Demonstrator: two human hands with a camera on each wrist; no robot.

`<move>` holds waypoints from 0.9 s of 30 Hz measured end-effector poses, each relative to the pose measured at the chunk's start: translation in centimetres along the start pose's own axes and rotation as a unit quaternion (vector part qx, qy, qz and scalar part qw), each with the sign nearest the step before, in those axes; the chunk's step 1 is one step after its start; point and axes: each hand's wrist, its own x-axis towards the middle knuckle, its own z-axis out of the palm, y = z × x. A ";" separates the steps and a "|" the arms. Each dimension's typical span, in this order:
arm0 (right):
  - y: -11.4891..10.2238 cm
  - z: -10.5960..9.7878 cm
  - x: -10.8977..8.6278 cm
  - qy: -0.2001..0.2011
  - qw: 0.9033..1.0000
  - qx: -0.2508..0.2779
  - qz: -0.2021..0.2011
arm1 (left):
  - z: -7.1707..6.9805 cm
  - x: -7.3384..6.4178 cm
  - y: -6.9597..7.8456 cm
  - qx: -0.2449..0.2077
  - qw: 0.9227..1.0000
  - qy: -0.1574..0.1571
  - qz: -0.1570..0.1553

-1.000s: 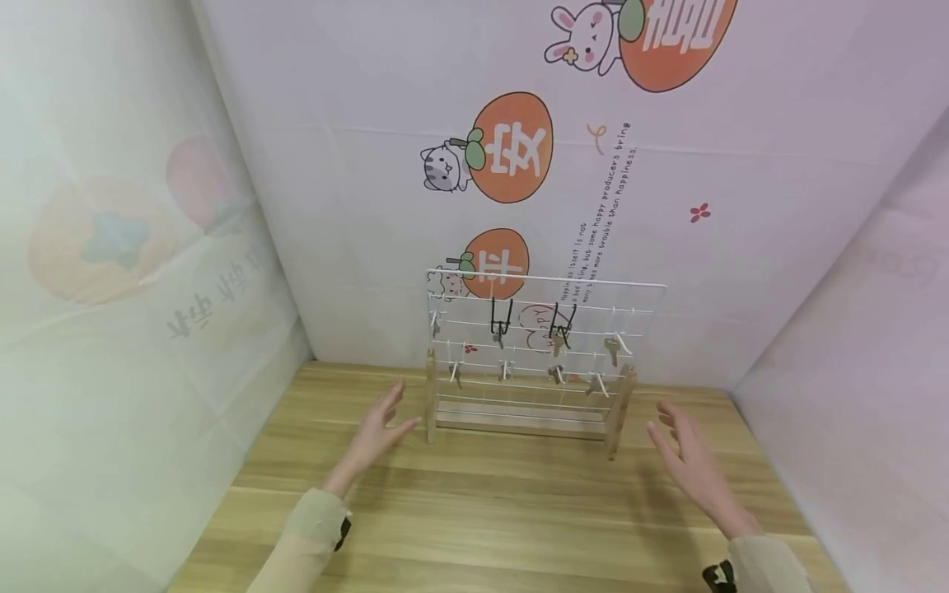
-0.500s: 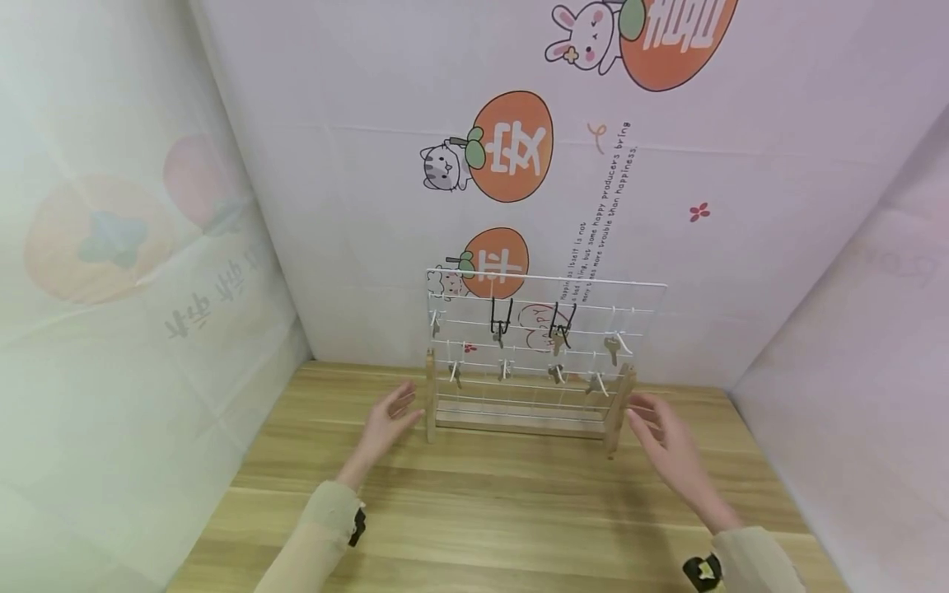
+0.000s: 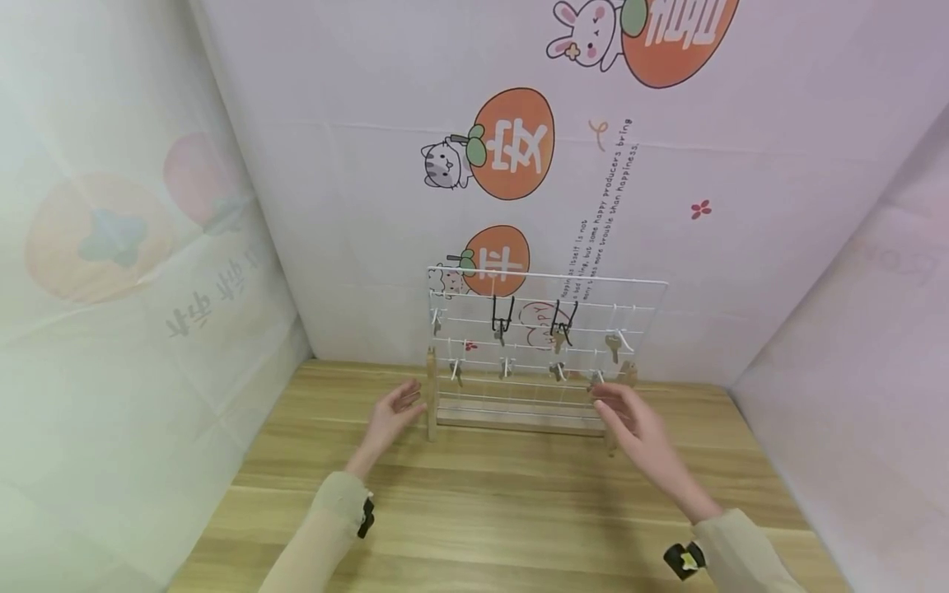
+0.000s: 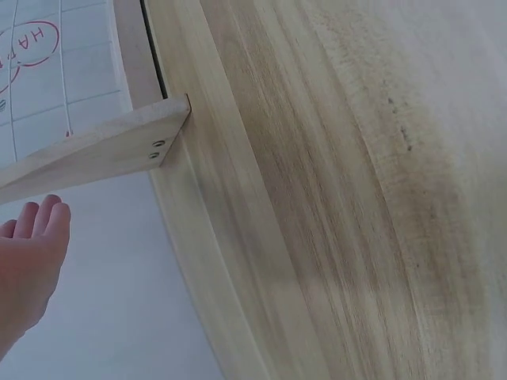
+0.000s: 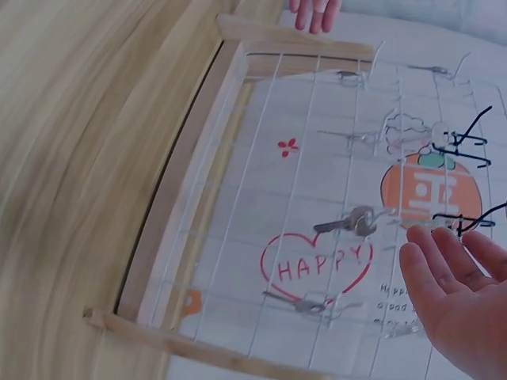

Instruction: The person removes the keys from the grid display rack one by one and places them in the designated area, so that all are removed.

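A: How far along does this look?

B: Early, I'd judge. The small grey metal keys (image 5: 360,222) hang in two rows from black and white wire hooks (image 3: 502,323). Those hooks sit on a white wire grid rack (image 3: 549,276), which rises from a pale wooden stand (image 3: 519,418) on the light wood-grained table (image 3: 474,511).

A: So the keys are on the rack, and none is in a hand?

B: None that shows. The person's right grip (image 3: 639,428) reaches in front of the rack's right end with its fingers extended and slightly bent, and it holds nothing. Its fingertips lie close by the lower-right grey key (image 3: 595,377). They overlap it in the head view, so I can't say whether they touch it.

A: And the other side?

B: The left grip (image 3: 389,418) is just beside the stand's left wooden post (image 3: 432,399), fingers relaxed and bent, nothing in it.

A: What's left, then?

B: As far as the views show, all the actual handling. The rack stands upright, the keys are on their hooks, and neither grip has taken hold of anything.
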 end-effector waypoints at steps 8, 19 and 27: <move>-1.7 1.0 1.6 -0.018 0.999 0.032 -0.005 | 0.5 0.5 -0.3 -0.018 1.000 0.013 -0.004; -3.6 2.7 3.6 -0.037 0.996 0.085 0.002 | 1.4 0.8 -0.5 -0.033 0.999 0.023 -0.004; -3.8 4.8 5.2 -0.022 0.994 0.107 -0.013 | 1.8 0.8 -0.5 -0.030 0.999 0.038 -0.019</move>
